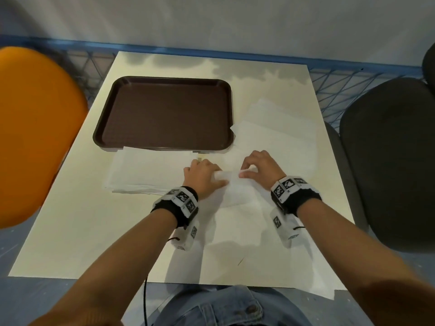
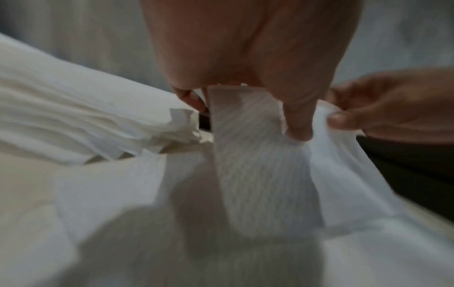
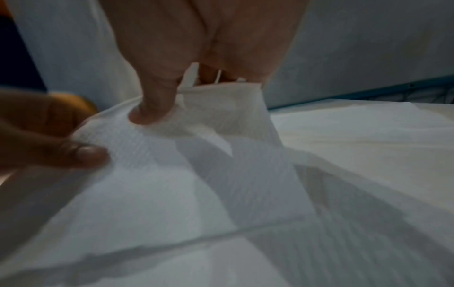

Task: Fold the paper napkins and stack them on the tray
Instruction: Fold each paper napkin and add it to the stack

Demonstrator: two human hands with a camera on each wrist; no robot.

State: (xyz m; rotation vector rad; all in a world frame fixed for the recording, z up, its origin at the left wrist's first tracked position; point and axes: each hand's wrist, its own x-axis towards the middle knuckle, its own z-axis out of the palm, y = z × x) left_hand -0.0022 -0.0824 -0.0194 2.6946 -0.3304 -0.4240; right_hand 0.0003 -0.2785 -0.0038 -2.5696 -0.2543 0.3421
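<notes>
Napkin in the fingers, a thin white paper napkin [image 1: 231,182], lies on the pale table [image 1: 70,231] and is lifted at its far edge. I think it is very light and soft. It would bend, crumple or tear with a hard pull. It has tiny bumps, so it should not slip much. The best place to hold it looks like the edge or the corners, with a soft pinch.

The left hand [image 1: 204,175] pinches the paper edge with thumb and fingers closed on it. The right hand [image 1: 261,166] pinches the same edge just beside it, fingers curled on the paper. The two hands are near each other and do not touch.

Now the other things, big ones first. A dark grey chair [image 1: 388,161] is far to the right of the fingers. An orange chair back [image 1: 35,132] is far to the left. A brown plastic tray [image 1: 164,114] sits past the fingertips and holds no napkins yet. More flat white napkins [image 1: 150,171] lie left of the fingers, and another white heap [image 1: 282,128] lies just past the right fingers. One loose corner lies over the tray rim and may get in the way.
</notes>
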